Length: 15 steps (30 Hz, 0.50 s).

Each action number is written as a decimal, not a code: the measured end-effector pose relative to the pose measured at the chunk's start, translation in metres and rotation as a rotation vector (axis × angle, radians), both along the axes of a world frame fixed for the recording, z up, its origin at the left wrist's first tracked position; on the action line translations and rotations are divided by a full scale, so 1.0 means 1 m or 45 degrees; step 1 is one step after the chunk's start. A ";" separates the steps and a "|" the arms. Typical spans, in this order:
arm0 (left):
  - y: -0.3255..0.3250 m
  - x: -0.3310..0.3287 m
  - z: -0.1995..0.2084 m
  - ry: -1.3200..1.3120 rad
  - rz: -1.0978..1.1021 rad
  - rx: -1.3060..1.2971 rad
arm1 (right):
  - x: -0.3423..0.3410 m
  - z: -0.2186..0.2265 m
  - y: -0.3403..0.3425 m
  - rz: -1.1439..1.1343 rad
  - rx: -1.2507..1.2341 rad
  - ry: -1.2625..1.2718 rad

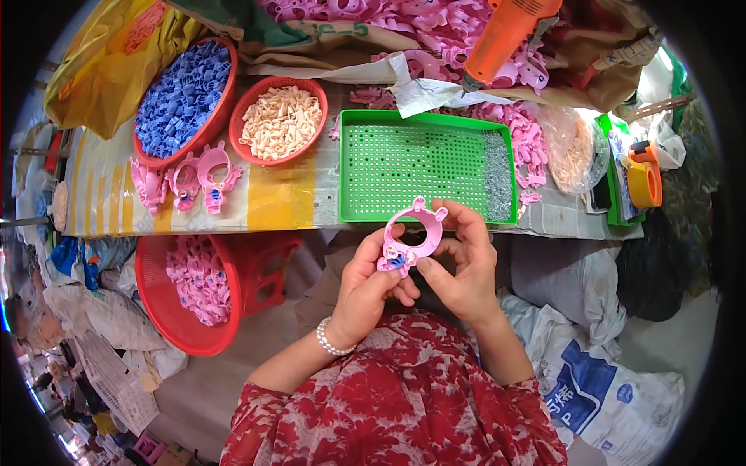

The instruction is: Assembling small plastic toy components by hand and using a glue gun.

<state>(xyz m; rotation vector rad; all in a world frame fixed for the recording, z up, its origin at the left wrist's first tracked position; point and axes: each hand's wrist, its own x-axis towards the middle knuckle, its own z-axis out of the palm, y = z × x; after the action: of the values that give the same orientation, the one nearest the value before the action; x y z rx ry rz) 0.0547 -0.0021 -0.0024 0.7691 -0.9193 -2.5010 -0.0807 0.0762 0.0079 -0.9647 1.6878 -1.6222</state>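
Pink plastic filled both sets of fingers (404, 289): the left hand (371, 289) and right hand (465, 268) were clamped on a ring-shaped toy piece (412, 237) held over the lap, just below the green tray (426, 165) on the desk (280, 203). It looked light, stiff and smooth, best gripped by its rim. A small blue insert sat at its lower edge, two little ears on top.
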 end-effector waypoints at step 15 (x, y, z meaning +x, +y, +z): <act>0.003 -0.001 0.004 -0.038 -0.040 -0.189 | -0.004 -0.003 0.000 0.107 0.040 -0.436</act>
<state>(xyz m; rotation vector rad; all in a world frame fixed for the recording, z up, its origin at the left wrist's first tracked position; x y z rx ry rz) 0.0538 0.0011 0.0015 0.7510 -1.1217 -2.4205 -0.0842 0.0766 0.0048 -0.6856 1.4170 -1.5958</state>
